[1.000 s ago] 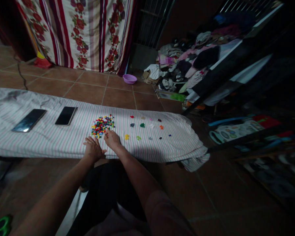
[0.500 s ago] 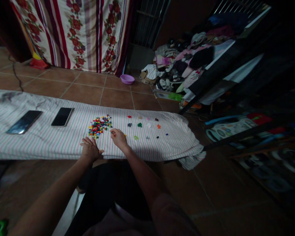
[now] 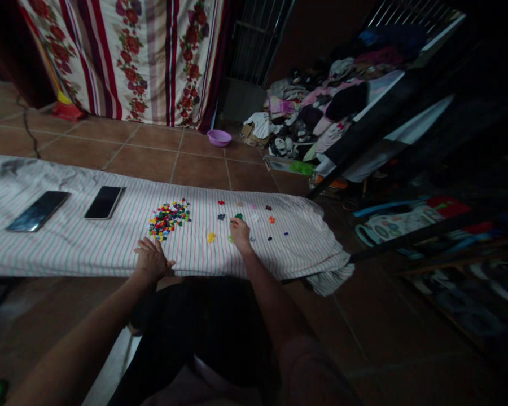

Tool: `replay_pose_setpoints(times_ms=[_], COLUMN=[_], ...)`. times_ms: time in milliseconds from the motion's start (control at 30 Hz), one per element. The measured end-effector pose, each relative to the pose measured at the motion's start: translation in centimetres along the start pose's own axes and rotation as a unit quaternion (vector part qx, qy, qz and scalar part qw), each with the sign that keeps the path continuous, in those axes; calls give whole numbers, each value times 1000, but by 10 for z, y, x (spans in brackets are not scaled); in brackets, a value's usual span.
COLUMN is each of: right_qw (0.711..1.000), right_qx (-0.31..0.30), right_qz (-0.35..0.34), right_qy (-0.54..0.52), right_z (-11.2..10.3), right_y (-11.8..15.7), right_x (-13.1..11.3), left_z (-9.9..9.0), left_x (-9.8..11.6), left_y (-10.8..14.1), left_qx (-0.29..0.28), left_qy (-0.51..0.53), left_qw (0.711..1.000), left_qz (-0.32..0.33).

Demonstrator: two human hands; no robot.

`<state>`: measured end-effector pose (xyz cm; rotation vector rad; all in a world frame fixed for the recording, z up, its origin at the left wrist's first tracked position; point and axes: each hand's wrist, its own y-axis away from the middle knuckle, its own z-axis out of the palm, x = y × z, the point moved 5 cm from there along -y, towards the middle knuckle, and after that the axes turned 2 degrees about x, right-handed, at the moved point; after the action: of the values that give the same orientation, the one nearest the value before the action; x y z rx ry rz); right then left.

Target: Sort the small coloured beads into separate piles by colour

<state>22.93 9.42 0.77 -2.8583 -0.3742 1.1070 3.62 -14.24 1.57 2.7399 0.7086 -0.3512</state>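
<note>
My left hand (image 3: pixel 150 258) rests on the striped cloth (image 3: pixel 110 248) with its fingers spread, just below a mixed heap of small coloured plastic pieces (image 3: pixel 167 220). My right hand (image 3: pixel 241 234) is closed in a pinch just below a dark green group (image 3: pixel 239 216); what its fingertips hold is too small to make out. Partly behind that hand lies a lime green group (image 3: pixel 231 239). Nearby are a yellow group (image 3: pixel 211 238), a dark grey group (image 3: pixel 221 217), a red group (image 3: pixel 220 202) and an orange group (image 3: pixel 271 220).
Two phones, a larger one (image 3: pixel 39 211) and a smaller one (image 3: pixel 105 202), lie left of the heap. Beyond the cloth, a purple basin (image 3: pixel 219 137) stands on the tiled floor. A pile of clothes (image 3: pixel 317 107) and a dark metal post (image 3: pixel 347 163) are at the right.
My right hand has moved right, from beside the mixed heap to the dark green group, uncovering the yellow group. My left hand has stayed almost in place.
</note>
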Motion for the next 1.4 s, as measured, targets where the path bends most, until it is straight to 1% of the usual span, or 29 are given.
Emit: replay_pose_setpoints(times_ms=[133,233,367,567,700,800,1033,1200,1300,1400], right_qw=[999,998,997,994,994,995,996,996,996,995], right_qx=[6,16,20,31,34,36,36,53,54,42], right_qz=[34,38,30,23,12,2,-7,-15,-34,-57], right_qy=[30,51,75,101,103,97,83,65,63,67], right_z=[-10,-15,-14,-5,-2,-3,-4,-6,-4,2], right_y=[-14,-22,-31,-39,-41,-41,-38,-35,-32,-27], right_x=[20,30,34,34,33,34,33,31,27,15], left_z=[-2,-2,-4,-5,-4,-2,0,4,6,6], left_x=[1,1,1,1,1,1,1,0,0,-1], left_y=[0,-1,-1,0,0,-2,-4,-6,-8,-8], left_qx=[-8,-15,-18,-23,-12,-9,-33,-26,-23,-30], left_qy=[-3,-14,-21,-27,-9,-2,-2,20,39,32], left_qw=[1000,1000,1000,999,1000,1000,999,999,999,999], left_qz=[1,3,5,10,10,11,3,-3,-5,-6])
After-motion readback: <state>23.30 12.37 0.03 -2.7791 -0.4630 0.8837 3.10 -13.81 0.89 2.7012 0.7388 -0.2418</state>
